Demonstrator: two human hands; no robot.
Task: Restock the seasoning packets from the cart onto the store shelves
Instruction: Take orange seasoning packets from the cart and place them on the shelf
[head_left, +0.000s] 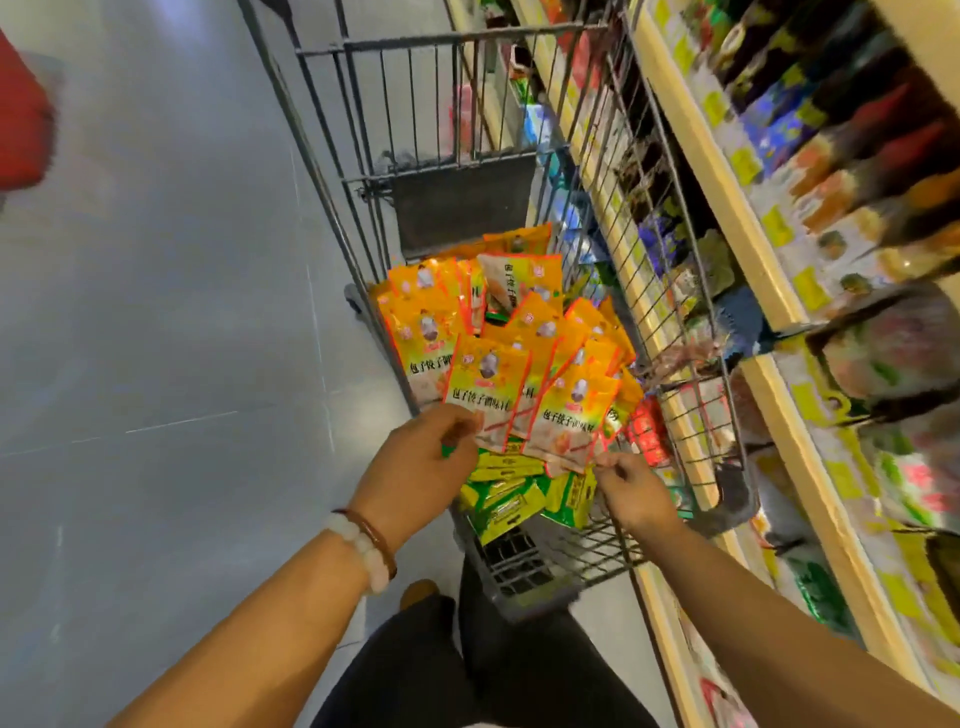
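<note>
Left hand (422, 457): fingers curled round the lower edge of a fan of orange seasoning packets (491, 400), holding them above the cart (691, 332).
Right hand (631, 488): thumb and fingers pinch the lower corner of the rightmost packet in the same fan.
Packets left: a loose orange heap fills the far part of the basket; green packets (511, 499) lie nearer, under the hands.
Risk of dropping: the fan is splayed and glossy, so I judge an outer packet could slide free if the pinch loosens during the lift.
Risk of snagging: the wire wall on the right stands close; a packet corner could catch in the mesh.
Open room: the shelves (748, 244) run just beside the cart on the right, already crowded with blurred goods; the floor (156, 312) lies open on the left.
</note>
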